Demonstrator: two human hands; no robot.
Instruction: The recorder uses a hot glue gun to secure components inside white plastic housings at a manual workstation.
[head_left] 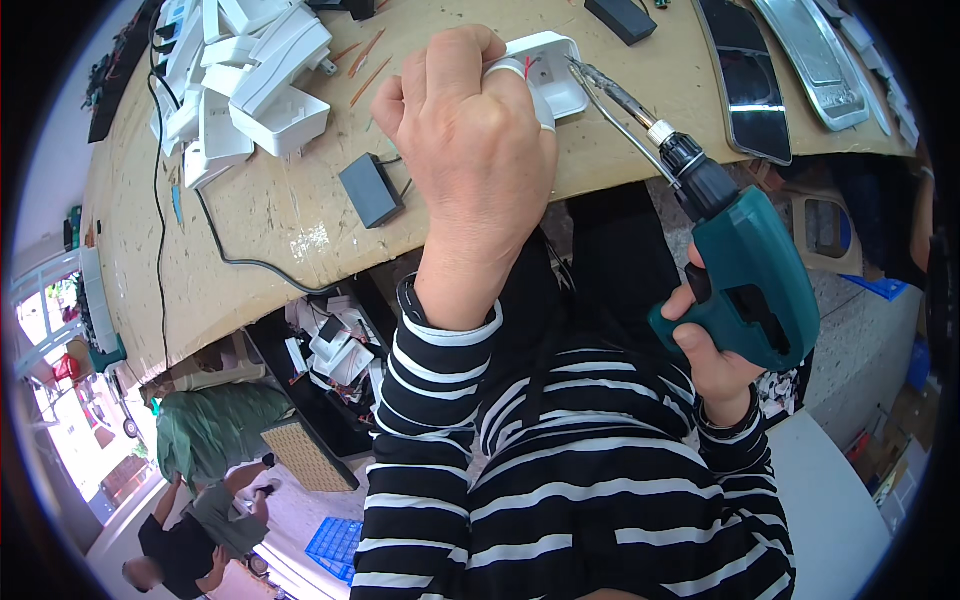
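Rough plywood bench (300, 210): left hand (470, 130) clamping white plastic shell (555, 75), right hand (715, 365) gripping teal driver (745, 270).

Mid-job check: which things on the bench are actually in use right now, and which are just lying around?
In use:
- left hand holding the white plastic housing
- right hand gripping the teal power screwdriver, bit tip in the housing

Lying about:
- pile of white housings
- small dark grey block
- black cable
- metal trays

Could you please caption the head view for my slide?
Left hand steadies a white plastic casing while right hand aims a teal soldering gun.
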